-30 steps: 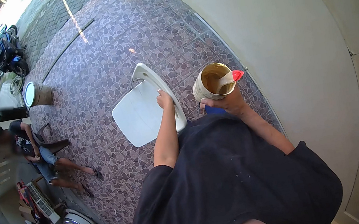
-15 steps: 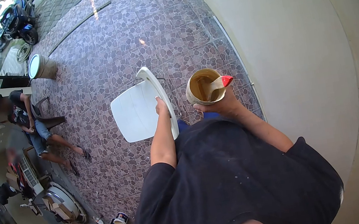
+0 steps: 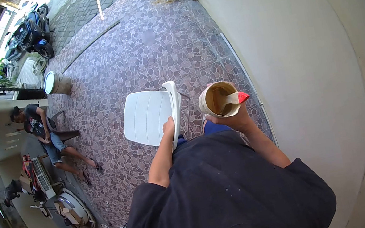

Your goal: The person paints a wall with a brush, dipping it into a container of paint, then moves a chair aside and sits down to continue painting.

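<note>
My left hand (image 3: 169, 126) is closed on the backrest of a white plastic chair (image 3: 147, 117), whose seat spreads out to the left. Thin legs show behind the backrest. In my right hand (image 3: 239, 120) is a round paint can (image 3: 204, 103), gripped from below and at its near side. Brownish residue coats the inside of the can. A brush with a red end (image 3: 243, 97) leans in it, its pale part reaching down inside. The right fingers are partly hidden behind the can.
A pale wall (image 3: 297, 57) runs along the right. On the left a person (image 3: 44, 131) sits on a dark chair. Beyond stand a bucket (image 3: 59, 83), a coiled hose (image 3: 40, 66) and motorbikes (image 3: 31, 35). A long strip (image 3: 92, 43) lies on the patterned tile floor (image 3: 135, 54).
The chair has turned and shifted slightly right and down in view with my left hand. The can in my right hand has moved a little right and down. The view has shifted too.
</note>
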`<state>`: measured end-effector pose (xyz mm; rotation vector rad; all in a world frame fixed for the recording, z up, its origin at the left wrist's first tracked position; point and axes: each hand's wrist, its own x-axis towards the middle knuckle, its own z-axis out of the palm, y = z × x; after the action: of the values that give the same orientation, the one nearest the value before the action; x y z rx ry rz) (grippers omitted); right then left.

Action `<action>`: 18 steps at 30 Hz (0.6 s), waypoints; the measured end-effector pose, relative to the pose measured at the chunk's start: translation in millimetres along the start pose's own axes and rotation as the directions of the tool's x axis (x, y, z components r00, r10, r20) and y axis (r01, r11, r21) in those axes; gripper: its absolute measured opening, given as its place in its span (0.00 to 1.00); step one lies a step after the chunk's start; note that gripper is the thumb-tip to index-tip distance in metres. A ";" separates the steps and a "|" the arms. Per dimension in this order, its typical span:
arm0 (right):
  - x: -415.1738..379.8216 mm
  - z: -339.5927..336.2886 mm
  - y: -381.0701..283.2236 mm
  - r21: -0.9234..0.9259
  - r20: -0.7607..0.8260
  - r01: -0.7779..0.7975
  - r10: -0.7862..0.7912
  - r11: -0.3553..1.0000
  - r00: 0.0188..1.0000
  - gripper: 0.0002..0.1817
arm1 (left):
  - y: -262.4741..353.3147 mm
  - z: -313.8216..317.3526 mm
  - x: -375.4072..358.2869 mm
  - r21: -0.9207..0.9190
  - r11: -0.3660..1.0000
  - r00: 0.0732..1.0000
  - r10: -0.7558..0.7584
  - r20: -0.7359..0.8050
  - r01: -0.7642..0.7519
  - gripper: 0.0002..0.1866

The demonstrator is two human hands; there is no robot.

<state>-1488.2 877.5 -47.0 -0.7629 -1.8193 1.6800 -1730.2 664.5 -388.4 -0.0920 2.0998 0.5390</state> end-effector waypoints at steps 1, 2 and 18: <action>1.9 -12.0 -0.8 0.049 -0.031 0.047 -0.045 0.998 0.999 0.50 | 17.9 -4.8 -14.6 0.033 0.999 0.998 -0.010 0.064 0.008 0.46; 2.4 -24.3 -2.3 0.032 -0.056 0.089 -0.087 0.996 0.995 0.49 | 34.0 -6.7 -30.5 0.098 0.994 0.999 0.039 0.011 -0.040 0.46; 30.1 -93.7 -12.3 0.070 -0.442 0.029 0.005 0.997 0.897 0.44 | 232.7 -9.8 25.4 0.395 0.823 0.913 0.353 0.205 -0.407 0.41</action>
<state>-1442.0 963.1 -27.5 -1.0046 -1.4313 1.4117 -1814.8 873.6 -325.2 0.6182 2.0721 0.2857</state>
